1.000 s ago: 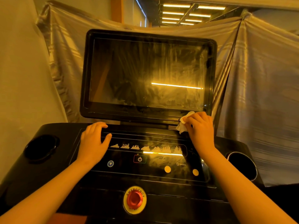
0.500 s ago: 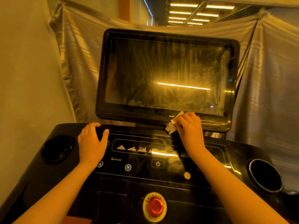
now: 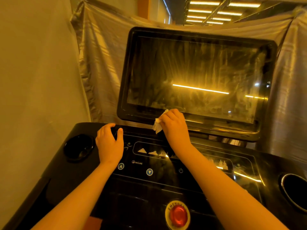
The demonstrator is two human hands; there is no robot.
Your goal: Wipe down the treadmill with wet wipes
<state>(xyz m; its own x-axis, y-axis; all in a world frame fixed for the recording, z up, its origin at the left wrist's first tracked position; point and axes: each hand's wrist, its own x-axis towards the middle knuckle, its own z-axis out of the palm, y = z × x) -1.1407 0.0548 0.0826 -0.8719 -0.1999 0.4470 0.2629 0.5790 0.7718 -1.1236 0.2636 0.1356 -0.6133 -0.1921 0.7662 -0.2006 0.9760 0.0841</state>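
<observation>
The black treadmill console (image 3: 166, 185) fills the lower view, with its big dark screen (image 3: 196, 77) tilted up behind it, streaked with wipe marks. My right hand (image 3: 174, 127) holds a crumpled white wet wipe (image 3: 158, 124) against the bottom frame of the screen, left of its middle. My left hand (image 3: 109, 143) rests on the console's upper left corner, fingers bent loosely and holding nothing.
A cup holder (image 3: 78, 147) sits at the console's left end and another cup holder (image 3: 294, 191) at the right. A red emergency button (image 3: 178, 214) is at the near edge. Silvery plastic sheeting (image 3: 99, 55) hangs behind the screen, and a plain wall (image 3: 33, 80) is close on the left.
My right hand has slid the wipe leftward along the screen's bottom frame, from its right corner toward the middle. My view has swung left. The left hand has stayed on the console.
</observation>
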